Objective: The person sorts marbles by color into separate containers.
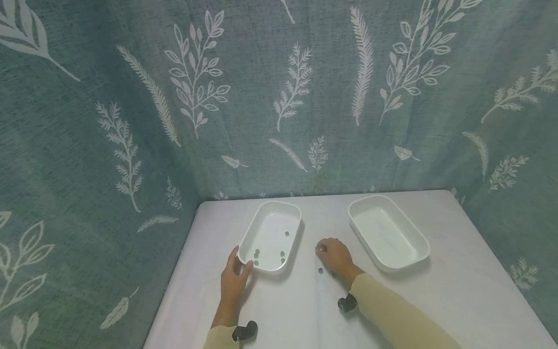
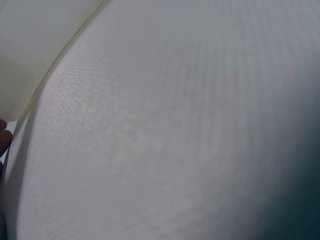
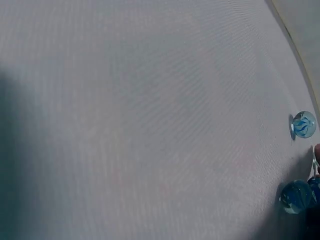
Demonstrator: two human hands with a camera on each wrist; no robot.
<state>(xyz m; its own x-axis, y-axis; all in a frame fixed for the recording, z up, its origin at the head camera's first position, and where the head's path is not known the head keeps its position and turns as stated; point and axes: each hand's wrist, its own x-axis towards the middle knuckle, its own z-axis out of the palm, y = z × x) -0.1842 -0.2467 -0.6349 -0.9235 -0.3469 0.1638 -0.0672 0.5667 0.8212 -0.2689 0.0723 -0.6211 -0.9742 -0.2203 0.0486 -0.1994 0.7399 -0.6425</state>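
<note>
My left hand (image 1: 234, 283) holds the near left corner of a white tray (image 1: 298, 228), thumb and fingers spread about the rim. Several small greenish glass marbles lie in that tray, one of them a darker marble (image 1: 286, 233) toward the far right. Between the trays, my right hand (image 1: 336, 255) is low over the table, its curled fingertips pinching a small marble (image 1: 319, 247). A loose dark marble (image 1: 320, 270) lies just below that hand, and others are partly hidden by it. In the right wrist view, a clear marble with blue swirls (image 3: 304, 124) rests near the fingertips.
A second white tray (image 1: 420, 252), with no marbles visible inside, stands to the right of my right hand. A white cloth (image 1: 287, 315) covers the table. Green leaf-patterned curtains (image 1: 257, 97) enclose the back and sides.
</note>
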